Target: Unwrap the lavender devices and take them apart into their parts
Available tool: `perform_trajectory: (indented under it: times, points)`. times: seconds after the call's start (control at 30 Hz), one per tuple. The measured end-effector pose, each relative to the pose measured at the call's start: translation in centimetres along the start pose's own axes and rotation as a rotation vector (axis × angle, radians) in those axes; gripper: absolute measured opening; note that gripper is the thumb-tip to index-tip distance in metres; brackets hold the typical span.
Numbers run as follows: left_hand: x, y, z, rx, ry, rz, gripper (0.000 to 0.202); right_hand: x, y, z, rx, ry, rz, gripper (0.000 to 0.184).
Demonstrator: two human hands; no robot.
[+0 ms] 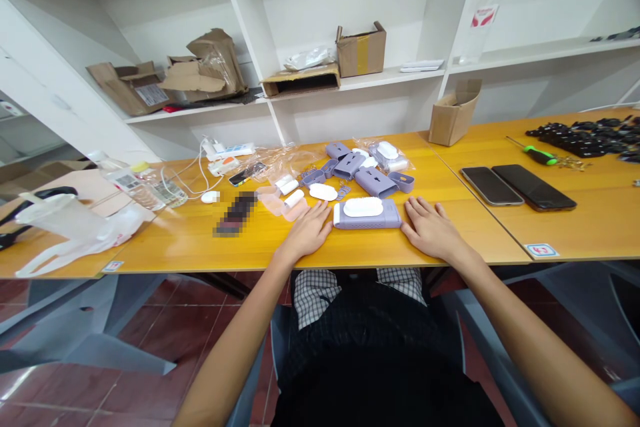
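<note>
My left hand (309, 232) lies flat on the wooden table, fingers stretched forward. To its right sits a purple plastic case (367, 221) with a white oval cover (363, 207) on top. On the case's other side my right hand (431, 227) rests palm down, fingers spread, holding nothing. Beyond the case are several purple shells (375, 183) and a purple end cap (401, 181). A loose white oval piece (323, 192) lies ahead of my left hand, with white cylinders (294, 198) on pinkish sheets to its left.
Two phones (534, 187) and a green-handled screwdriver (540, 155) lie at right, near black parts (575, 140). A cardboard box (455, 113) stands at the back. Bottles (135, 180), a plastic cup (65, 217) and a power strip (230, 152) are at left. White shelves (350, 83) rise behind.
</note>
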State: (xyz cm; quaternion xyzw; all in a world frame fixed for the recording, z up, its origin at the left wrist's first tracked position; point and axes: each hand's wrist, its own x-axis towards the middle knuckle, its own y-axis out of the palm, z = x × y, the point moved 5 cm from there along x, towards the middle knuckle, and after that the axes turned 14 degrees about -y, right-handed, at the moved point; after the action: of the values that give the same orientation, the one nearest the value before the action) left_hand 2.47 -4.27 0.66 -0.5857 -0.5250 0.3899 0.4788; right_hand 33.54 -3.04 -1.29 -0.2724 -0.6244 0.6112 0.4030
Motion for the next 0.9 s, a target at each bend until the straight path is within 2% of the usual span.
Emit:
perform_trajectory:
  times: [0.13,0.4,0.53,0.63,0.7,0.8,0.9]
  points:
    - [-0.1,-0.2,-0.2,-0.003,0.013,-0.009,0.06,0.1,-0.2,0.1,0.005,-0.008,0.008,0.075]
    - [0.1,0.0,-0.1,0.01,0.019,0.006,0.06,0.2,0.0,-0.2,0.043,0.013,-0.018,0.065]
    - [0.0,0.0,0.0,-0.01,-0.001,0.007,0.061,-0.2,-0.3,-0.4,0.127,0.025,-0.085,0.064]
    - [-0.4,-0.8,-0.4,-0.104,0.027,-0.065,0.058,-0.5,-0.7,-0.3,0.178,-0.032,-0.146,0.06]
    - [-0.8,-1.3,-0.8,-0.19,0.07,-0.105,0.062,-0.6,-0.9,0.0,0.182,-0.107,-0.15,0.065]
    - [-1.2,-1.7,-1.4,-0.276,0.141,-0.077,0.07,-0.7,-1.1,0.5,0.165,-0.169,-0.108,0.075]
    - [-1.3,-1.8,-1.6,-0.317,0.167,-0.053,0.07,-0.6,-1.4,0.9,0.153,-0.164,-0.077,0.075]
